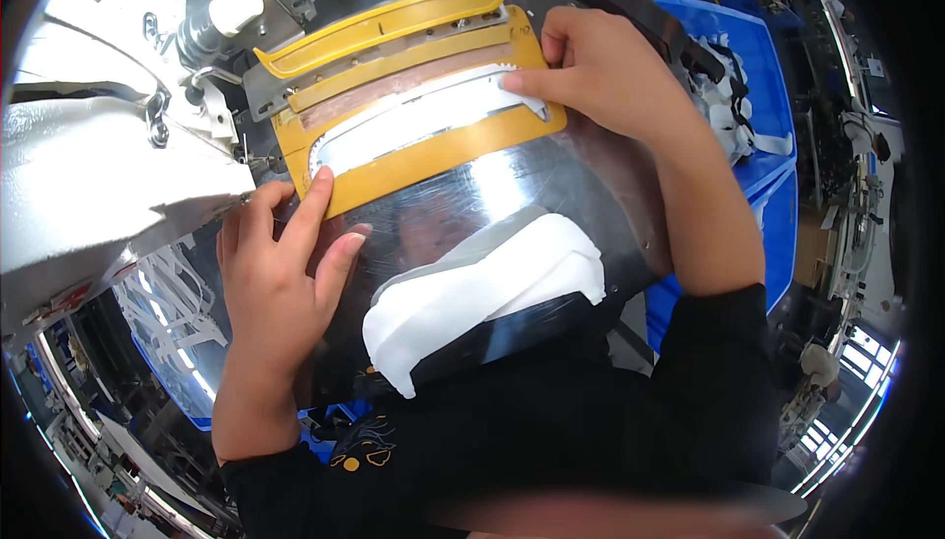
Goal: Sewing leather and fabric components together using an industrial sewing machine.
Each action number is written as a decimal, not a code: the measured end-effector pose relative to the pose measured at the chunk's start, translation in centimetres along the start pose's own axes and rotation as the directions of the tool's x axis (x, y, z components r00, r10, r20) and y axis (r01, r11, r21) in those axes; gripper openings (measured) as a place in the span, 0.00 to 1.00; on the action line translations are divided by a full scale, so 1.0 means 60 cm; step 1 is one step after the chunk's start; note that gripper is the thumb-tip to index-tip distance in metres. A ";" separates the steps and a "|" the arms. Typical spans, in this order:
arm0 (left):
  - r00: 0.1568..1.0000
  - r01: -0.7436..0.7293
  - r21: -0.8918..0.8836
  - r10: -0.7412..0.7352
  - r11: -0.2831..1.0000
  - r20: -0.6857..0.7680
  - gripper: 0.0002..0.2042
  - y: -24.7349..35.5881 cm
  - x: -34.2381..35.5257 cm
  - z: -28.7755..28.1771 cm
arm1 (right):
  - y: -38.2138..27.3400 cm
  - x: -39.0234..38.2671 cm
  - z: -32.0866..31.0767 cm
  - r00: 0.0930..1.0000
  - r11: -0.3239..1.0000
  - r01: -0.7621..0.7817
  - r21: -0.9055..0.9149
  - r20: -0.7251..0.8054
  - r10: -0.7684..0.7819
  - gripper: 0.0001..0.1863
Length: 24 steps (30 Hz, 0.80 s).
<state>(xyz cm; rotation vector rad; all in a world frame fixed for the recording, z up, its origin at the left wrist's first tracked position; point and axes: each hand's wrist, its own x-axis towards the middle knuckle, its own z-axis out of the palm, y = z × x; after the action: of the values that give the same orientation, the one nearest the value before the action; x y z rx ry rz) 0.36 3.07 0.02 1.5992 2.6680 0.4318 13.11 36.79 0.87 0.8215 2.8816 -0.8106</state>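
Note:
A yellow sewing template (433, 167) lies on the dark shiny work surface, its raised yellow handle bar (384, 29) along the far side. Inside its curved slot sits a white strip-like piece (413, 121) with a toothed edge. My left hand (281, 263) rests at the template's near left corner. Its index fingertip presses by the piece's left end, and its thumb stands apart. With its thumb on the piece's right end, my right hand (615, 76) bends its fingers round the template's far right corner. Closer to me lie several white fabric pieces (482, 288), overlapping.
The white sewing machine (118, 165) stands at the left, its metal parts close to the template. Blue bins (778, 126) with white and black pieces are at the right. White cut strips (172, 303) lie at lower left. Machines and bright windows appear toward the right rim.

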 end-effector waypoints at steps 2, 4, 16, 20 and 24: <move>1.000 -0.015 0.004 0.015 1.000 -0.007 0.27 -0.002 0.000 0.000 | -0.001 0.000 -0.001 1.000 0.999 0.001 -0.036 0.008 -0.001 0.26; 1.000 -0.012 -0.001 0.012 1.000 -0.007 0.27 0.000 -0.001 -0.004 | -0.003 -0.003 -0.004 1.000 0.997 0.006 -0.071 0.014 -0.005 0.25; 0.999 -0.036 0.038 0.036 0.999 -0.014 0.23 0.002 -0.014 -0.012 | -0.006 -0.012 -0.015 0.991 1.000 -0.016 0.027 0.133 0.012 0.22; 0.995 -0.062 -0.083 0.055 0.995 -0.088 0.19 0.003 -0.014 -0.017 | 0.005 -0.020 -0.007 0.995 0.987 0.067 0.146 0.061 -0.076 0.19; 0.990 -0.137 -0.393 0.136 0.909 -0.032 0.17 0.034 -0.018 -0.048 | -0.010 -0.043 -0.014 0.954 0.908 0.285 0.307 -0.005 -0.298 0.14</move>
<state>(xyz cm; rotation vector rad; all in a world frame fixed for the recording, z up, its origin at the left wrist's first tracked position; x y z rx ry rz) 2.23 2.36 3.08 1.6527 2.2778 0.9102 15.12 35.55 2.35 0.3779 2.9221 -1.3114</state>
